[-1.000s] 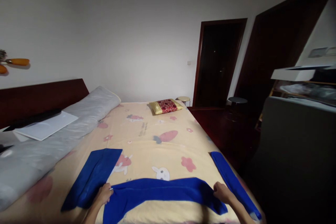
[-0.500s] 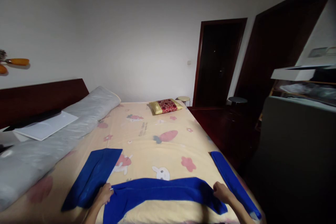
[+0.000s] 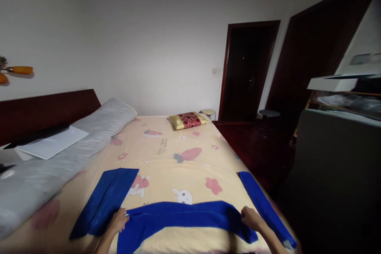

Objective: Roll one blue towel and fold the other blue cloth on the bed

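Note:
A blue cloth lies stretched across the near end of the bed, which has a cream sheet printed with rabbits and flowers. My left hand grips the cloth's left end and my right hand grips its right end. Another folded blue cloth lies flat just left of my left hand. A third blue cloth, narrow, runs along the bed's right edge beside my right hand.
A long grey bolster lies along the dark headboard on the left, with a white board on it. A red and gold cushion sits at the far end. Dark doors, stools and a grey cabinet stand to the right.

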The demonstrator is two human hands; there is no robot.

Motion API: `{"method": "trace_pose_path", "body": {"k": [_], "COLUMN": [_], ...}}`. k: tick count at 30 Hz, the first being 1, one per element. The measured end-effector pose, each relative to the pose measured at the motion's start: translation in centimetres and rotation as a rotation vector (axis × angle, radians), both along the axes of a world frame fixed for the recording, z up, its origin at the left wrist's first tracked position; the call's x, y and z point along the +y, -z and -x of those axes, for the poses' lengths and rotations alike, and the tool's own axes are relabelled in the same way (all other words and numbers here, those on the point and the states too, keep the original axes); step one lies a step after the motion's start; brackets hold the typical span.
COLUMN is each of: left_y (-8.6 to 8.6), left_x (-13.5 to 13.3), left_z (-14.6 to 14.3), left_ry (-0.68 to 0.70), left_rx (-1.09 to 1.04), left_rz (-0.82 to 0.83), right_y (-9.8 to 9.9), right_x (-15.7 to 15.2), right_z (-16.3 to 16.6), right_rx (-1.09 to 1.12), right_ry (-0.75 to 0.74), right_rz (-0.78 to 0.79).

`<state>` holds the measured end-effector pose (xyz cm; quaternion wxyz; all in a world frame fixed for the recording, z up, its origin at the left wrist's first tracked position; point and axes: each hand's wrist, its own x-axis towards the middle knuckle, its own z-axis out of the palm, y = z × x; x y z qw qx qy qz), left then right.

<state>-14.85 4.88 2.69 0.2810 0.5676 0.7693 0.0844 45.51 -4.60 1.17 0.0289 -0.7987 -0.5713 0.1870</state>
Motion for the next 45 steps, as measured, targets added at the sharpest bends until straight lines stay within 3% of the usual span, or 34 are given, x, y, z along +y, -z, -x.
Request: {"method": "trace_pose_path", "body": {"k": [20, 45], "left_y": [0.9, 0.6], "left_x": [-0.2, 0.0], "left_z": [-0.2, -0.2], "left_ry": [0.001, -0.002], "left_rx": [0.001, 0.017], "left_rz": [0.006, -0.019], "right_y": [1.6, 1.7], "right_x": [0.1, 0.2], "right_z": [0.6, 0.3], "right_rx": [-0.059, -0.062], "right_ry": [-0.073, -0.084], "right_rz": [0.01, 0.013]}}
